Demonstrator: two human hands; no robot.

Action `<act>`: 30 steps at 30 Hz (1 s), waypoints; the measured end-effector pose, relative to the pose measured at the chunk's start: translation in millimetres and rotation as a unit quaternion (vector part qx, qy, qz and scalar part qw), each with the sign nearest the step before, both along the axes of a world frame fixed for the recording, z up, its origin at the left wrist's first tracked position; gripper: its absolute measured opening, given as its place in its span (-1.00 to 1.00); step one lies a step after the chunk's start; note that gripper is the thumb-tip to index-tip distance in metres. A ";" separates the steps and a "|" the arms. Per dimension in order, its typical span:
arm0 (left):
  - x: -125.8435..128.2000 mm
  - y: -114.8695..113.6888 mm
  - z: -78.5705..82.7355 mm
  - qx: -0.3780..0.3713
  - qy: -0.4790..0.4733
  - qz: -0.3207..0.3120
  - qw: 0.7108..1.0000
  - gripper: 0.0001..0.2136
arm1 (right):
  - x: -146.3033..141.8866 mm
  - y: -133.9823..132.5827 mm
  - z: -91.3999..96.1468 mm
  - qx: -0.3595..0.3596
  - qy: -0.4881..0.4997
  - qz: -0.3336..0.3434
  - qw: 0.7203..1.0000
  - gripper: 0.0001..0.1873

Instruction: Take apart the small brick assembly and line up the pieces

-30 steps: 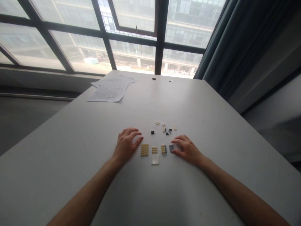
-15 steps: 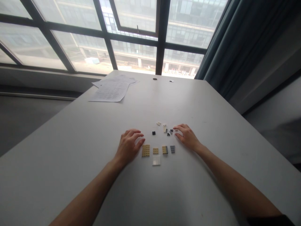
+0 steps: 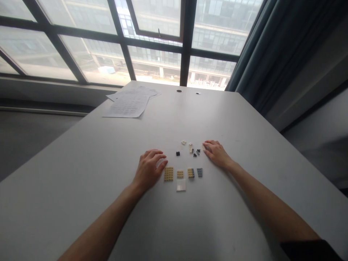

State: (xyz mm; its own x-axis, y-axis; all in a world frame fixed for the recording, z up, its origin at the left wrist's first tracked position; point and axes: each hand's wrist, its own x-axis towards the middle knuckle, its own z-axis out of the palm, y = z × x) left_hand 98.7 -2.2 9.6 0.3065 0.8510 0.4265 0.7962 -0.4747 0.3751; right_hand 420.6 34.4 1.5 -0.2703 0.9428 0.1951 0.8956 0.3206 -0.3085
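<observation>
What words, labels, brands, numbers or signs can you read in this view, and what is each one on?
No text can be read for certain.
Paper sheets at the far left of the table: lines of print, too small and blurred to read.
Large tan studded plate, black brick and white square piece: no lettering can be made out.
</observation>
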 end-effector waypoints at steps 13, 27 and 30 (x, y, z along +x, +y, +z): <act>-0.3 -0.8 -0.6 -0.001 0.005 0.000 1.000 -0.78 | 4.0 -18.1 0.3 0.038 0.065 0.022 0.997 -0.81; -0.7 0.1 -1.9 0.009 0.011 -0.003 1.000 -0.77 | -4.7 -60.4 15.2 0.054 0.096 0.068 0.992 -0.77; -0.6 -0.2 -2.2 0.011 0.011 -0.001 1.000 -0.78 | -7.6 -70.5 17.1 0.051 0.097 0.079 0.991 -0.77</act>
State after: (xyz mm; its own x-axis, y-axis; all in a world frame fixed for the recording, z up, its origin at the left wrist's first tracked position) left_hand 98.1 -2.4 7.5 0.3180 0.8409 0.4380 0.8028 -0.4845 0.3474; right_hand 413.0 -36.1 18.6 -0.3603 0.8645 0.3504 0.7585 0.4902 -0.4294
